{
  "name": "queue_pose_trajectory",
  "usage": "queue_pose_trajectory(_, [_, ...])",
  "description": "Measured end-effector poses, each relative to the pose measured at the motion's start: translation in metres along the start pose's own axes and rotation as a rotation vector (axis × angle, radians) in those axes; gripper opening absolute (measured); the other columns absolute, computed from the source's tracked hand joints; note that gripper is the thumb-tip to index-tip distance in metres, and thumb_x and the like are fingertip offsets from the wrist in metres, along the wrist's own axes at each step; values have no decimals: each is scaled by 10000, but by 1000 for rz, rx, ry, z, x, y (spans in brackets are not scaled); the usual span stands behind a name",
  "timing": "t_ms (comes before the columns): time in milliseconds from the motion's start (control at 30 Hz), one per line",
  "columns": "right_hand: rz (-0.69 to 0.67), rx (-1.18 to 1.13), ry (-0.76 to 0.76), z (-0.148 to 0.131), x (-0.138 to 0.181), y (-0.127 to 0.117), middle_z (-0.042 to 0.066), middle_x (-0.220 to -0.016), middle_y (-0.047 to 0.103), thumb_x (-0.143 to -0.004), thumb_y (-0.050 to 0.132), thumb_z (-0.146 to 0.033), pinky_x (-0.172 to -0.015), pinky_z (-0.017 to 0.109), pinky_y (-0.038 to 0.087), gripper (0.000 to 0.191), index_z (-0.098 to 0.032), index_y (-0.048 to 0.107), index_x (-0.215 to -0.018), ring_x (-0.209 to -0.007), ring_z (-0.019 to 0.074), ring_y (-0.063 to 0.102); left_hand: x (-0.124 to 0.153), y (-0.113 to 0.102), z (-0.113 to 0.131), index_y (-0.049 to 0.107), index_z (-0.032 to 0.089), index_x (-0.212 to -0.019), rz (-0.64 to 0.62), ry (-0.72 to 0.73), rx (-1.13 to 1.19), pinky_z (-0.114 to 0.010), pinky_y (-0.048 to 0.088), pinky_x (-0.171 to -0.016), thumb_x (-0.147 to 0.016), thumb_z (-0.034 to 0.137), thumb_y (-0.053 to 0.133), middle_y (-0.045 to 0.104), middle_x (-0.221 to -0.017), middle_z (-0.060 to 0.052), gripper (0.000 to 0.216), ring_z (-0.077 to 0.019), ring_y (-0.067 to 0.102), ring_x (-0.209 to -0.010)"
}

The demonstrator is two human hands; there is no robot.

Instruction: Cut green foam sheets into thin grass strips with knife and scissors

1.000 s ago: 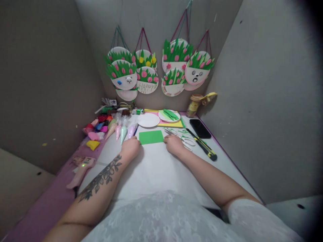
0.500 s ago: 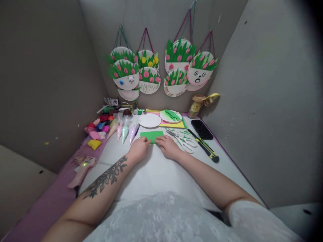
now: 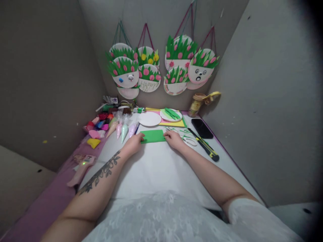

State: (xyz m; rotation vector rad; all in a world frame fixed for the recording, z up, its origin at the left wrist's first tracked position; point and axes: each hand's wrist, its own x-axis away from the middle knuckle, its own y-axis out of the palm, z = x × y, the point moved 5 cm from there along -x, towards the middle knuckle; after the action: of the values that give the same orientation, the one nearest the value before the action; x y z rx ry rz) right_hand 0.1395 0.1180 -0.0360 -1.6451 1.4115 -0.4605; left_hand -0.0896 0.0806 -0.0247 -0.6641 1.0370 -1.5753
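A folded strip of green paper [image 3: 152, 136] lies level over the white table, its long sides running left to right. My left hand [image 3: 135, 142] grips its left end between thumb and fingers. At the opposite end, my right hand [image 3: 174, 139] pinches the right edge. Just beyond and beside my right hand are the scissors [image 3: 189, 141], mostly covered by that hand, with thin green paper scraps [image 3: 188, 133] around them. Behind the strip rest a blank white paper plate [image 3: 149, 119] and another plate [image 3: 163, 117] bearing cut green paper pieces [image 3: 172, 113].
A box cutter [image 3: 205, 146] and a black phone [image 3: 202, 128] lie on the right. Piping-style bags [image 3: 124, 131] and colourful clay lumps [image 3: 94, 134] are at left, near a pink handheld device [image 3: 82, 171]. A lidded cup [image 3: 196, 105] stands at the back; decorated plates [image 3: 127, 72] hang on the wall.
My hands have moved apart from the near edge's middle to the two ends of the green paper. More of the paper's face shows, and my right hand covers more of the scissors.
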Motion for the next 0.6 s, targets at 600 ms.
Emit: queue_pose_trajectory(600, [-61,124,-82,-10,5,7,50,-810,638,-761,531,-86,-733,240,424,158,-156,663,-711,-781,163,573,-4,3,14,684,165,-830,-2,84,-251,-279,474,-793,-829,249,508,681,-901,-92,195,-197,617,-874])
